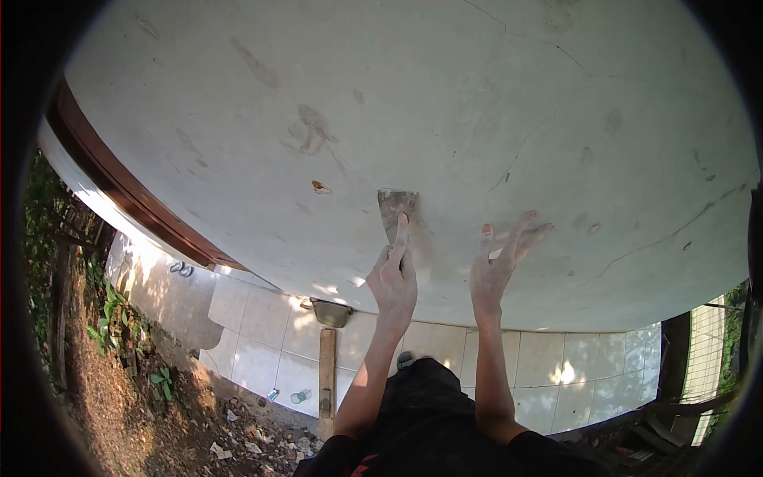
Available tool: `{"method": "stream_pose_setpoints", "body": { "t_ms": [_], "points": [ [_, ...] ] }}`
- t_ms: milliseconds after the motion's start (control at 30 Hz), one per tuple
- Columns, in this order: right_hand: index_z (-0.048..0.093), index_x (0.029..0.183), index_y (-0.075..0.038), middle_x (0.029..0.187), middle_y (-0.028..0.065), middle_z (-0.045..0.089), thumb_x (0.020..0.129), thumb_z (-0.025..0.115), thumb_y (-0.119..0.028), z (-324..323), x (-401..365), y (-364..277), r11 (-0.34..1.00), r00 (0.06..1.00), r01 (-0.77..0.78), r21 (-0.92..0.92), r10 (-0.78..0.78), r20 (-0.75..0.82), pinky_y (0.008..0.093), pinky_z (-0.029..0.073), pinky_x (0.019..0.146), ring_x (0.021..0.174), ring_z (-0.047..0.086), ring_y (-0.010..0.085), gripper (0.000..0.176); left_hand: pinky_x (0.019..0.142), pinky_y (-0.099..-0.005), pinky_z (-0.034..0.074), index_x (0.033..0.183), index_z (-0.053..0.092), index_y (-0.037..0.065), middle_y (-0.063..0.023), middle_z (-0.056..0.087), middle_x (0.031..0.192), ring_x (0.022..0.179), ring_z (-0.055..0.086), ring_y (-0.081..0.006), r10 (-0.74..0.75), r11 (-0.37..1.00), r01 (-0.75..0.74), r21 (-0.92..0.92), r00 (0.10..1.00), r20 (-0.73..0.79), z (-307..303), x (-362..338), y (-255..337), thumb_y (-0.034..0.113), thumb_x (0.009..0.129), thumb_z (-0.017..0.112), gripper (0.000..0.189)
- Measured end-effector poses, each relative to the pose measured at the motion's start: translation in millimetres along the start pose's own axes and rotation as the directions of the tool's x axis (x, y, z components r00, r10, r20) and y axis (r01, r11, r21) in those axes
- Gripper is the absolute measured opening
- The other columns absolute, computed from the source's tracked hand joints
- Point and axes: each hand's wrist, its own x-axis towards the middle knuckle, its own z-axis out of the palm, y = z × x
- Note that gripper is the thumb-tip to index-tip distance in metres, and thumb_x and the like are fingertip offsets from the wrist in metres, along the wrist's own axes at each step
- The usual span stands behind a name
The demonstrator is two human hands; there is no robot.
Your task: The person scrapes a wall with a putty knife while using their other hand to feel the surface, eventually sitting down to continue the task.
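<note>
My left hand [393, 274] is wrapped round the handle of a putty knife [397, 208], its index finger stretched along the blade. The wide blade points up and lies against the pale wall [477, 119]; the handle is hidden in my fist. To the right, my right hand [499, 270] is open, fingers spread, with fingertips right at the wall surface. Whitish dust coats both hands. Left of the blade there is a small chipped spot [320, 188] with brown showing. Cracks and grey smudges mark the wall around.
Below the wall runs a tiled floor [429, 342] with a grey-green basin [330, 312] at the wall's foot. A wooden post [327, 381] rises left of my arm. A glass [300, 396] and sandals [181, 269] are on the floor. A brown frame [143, 191] edges the wall at left.
</note>
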Motion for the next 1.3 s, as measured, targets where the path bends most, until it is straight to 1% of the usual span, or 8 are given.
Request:
{"method": "stream_pose_setpoints", "body": {
  "t_ms": [233, 333, 433, 500, 700, 900, 1000, 1300],
  "points": [
    [0.008, 0.155, -0.017, 0.156, 0.0260, -0.012, 0.098, 0.053, -0.037, 0, 4, 3, 1.000, 1.000, 0.012, 0.004, -0.012, 0.006, 0.0580, 0.015, 0.115, 0.145, -0.005, 0.0461, 0.075, 0.049, -0.0354, 0.039, 0.141, 0.050, 0.024, -0.0097, 0.041, 0.060, 0.049, 0.039, -0.0230, -0.032, 0.999, 0.031, 0.008, 0.999, 0.016, 14, -12, -18, -0.002, 0.088, 0.057, 0.060],
    [0.008, 0.155, -0.017, 0.156, 0.0260, -0.013, 0.098, 0.054, -0.037, -2, 0, 2, 1.000, 1.000, -0.003, 0.019, 0.002, 0.027, 0.0578, 0.015, 0.115, 0.145, -0.005, 0.0460, 0.076, 0.056, -0.0316, 0.040, 0.140, 0.050, 0.017, -0.0167, 0.051, 0.068, 0.057, 0.043, -0.0246, -0.048, 0.994, 0.049, -0.101, 0.999, 0.015, 3, 4, 4, 0.000, 0.095, 0.049, 0.048],
    [0.009, 0.155, -0.017, 0.156, 0.0260, -0.014, 0.098, 0.054, -0.037, -1, 3, 1, 1.000, 1.000, 0.005, 0.031, -0.005, 0.016, 0.0575, 0.015, 0.115, 0.145, -0.005, 0.0456, 0.076, 0.057, -0.0308, 0.040, 0.139, 0.051, 0.016, -0.0168, 0.052, 0.069, 0.057, 0.042, -0.0240, -0.032, 0.996, 0.035, -0.079, 0.999, 0.032, 9, -10, -9, 0.000, 0.095, 0.049, 0.047],
    [0.009, 0.155, -0.017, 0.156, 0.0258, -0.014, 0.098, 0.054, -0.037, -1, 3, 1, 1.000, 1.000, -0.002, 0.029, 0.002, 0.017, 0.0574, 0.015, 0.115, 0.145, -0.005, 0.0455, 0.076, 0.058, -0.0307, 0.040, 0.140, 0.050, 0.014, -0.0189, 0.051, 0.070, 0.058, 0.041, -0.0249, -0.150, 0.988, 0.144, 0.047, 0.975, 0.161, 8, -19, -11, -0.001, 0.095, 0.048, 0.047],
    [0.009, 0.155, -0.016, 0.156, 0.0263, -0.013, 0.098, 0.054, -0.036, 0, 2, -2, 0.999, 1.000, -0.020, 0.037, 0.019, 0.006, 0.0568, 0.014, 0.115, 0.145, -0.006, 0.0457, 0.076, 0.054, -0.0309, 0.037, 0.140, 0.050, 0.015, -0.0167, 0.041, 0.063, 0.056, 0.035, -0.0231, -0.005, 0.991, 0.002, -0.136, 1.000, -0.015, 1, 7, 6, -0.001, 0.095, 0.049, 0.049],
    [0.009, 0.155, -0.016, 0.156, 0.0263, -0.013, 0.098, 0.054, -0.035, 1, 4, 2, 0.999, 1.000, 0.024, 0.037, -0.024, -0.004, 0.0568, 0.014, 0.115, 0.145, -0.006, 0.0458, 0.075, 0.056, -0.0314, 0.038, 0.140, 0.050, 0.012, -0.0200, 0.048, 0.067, 0.057, 0.035, -0.0252, -0.113, 0.992, 0.117, -0.046, 0.989, 0.093, 15, -20, -13, -0.003, 0.094, 0.048, 0.048],
    [0.010, 0.155, -0.015, 0.156, 0.0263, -0.013, 0.098, 0.055, -0.034, 0, 2, 1, 0.999, 1.000, 0.012, 0.036, -0.012, 0.000, 0.0565, 0.013, 0.115, 0.145, -0.006, 0.0453, 0.075, 0.052, -0.0380, 0.039, 0.142, 0.048, 0.023, -0.0133, 0.045, 0.064, 0.053, 0.042, -0.0267, 0.021, 0.988, -0.023, -0.151, 1.000, -0.016, 6, 6, 4, -0.003, 0.090, 0.053, 0.059],
    [0.009, 0.155, -0.014, 0.156, 0.0261, -0.015, 0.098, 0.054, -0.033, 0, 2, 3, 0.998, 1.000, 0.028, 0.055, -0.029, 0.008, 0.0557, 0.013, 0.116, 0.145, -0.009, 0.0446, 0.075, 0.053, -0.0373, 0.040, 0.142, 0.048, 0.022, -0.0134, 0.045, 0.065, 0.054, 0.043, -0.0260, -0.056, 0.994, 0.061, -0.087, 0.997, 0.058, 12, -9, -5, -0.003, 0.090, 0.052, 0.058]
  ]
}}
